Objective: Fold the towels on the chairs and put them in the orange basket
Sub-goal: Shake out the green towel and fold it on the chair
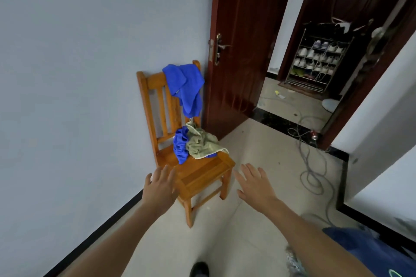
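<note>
A wooden chair point(202, 175) stands against the pale wall. One blue towel point(184, 85) hangs over the right side of its backrest. On the seat lie a crumpled blue towel point(180, 144) and a pale green towel point(203, 144), touching each other. My left hand point(161, 186) is stretched out with fingers apart, over the seat's front left corner. My right hand point(254, 183) is held out open to the right of the seat, above the floor. Neither hand holds anything. No orange basket is in view.
A dark red door point(243, 40) stands open right of the chair. Beyond the doorway stands a shoe rack point(317, 60). Grey cables point(313, 173) trail over the tiled floor at right. My shoe point(199, 269) shows at the bottom edge.
</note>
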The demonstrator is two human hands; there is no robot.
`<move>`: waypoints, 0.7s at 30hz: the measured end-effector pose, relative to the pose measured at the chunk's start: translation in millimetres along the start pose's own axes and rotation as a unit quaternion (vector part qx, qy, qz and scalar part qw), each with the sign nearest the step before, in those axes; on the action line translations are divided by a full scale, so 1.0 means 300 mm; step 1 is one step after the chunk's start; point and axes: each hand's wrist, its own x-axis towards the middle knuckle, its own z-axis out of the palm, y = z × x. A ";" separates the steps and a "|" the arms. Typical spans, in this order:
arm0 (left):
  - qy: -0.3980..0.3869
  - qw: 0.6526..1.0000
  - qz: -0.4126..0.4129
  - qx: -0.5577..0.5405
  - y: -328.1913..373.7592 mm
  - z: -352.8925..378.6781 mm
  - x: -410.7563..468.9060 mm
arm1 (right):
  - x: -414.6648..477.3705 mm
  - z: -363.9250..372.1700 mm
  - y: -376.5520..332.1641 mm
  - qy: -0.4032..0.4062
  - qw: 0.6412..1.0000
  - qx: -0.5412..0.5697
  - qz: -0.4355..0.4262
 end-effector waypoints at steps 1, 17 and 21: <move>0.000 1.000 -0.016 -0.013 -0.001 0.010 0.061 | 0.064 0.025 0.025 -0.006 1.000 0.003 -0.004; -0.071 0.994 -0.068 -0.047 0.182 0.156 0.923 | 0.759 0.344 0.521 -0.026 0.998 0.053 -0.011; -0.093 0.988 -0.122 -0.028 0.239 0.210 1.050 | 0.932 0.442 0.647 -0.044 0.996 0.064 -0.053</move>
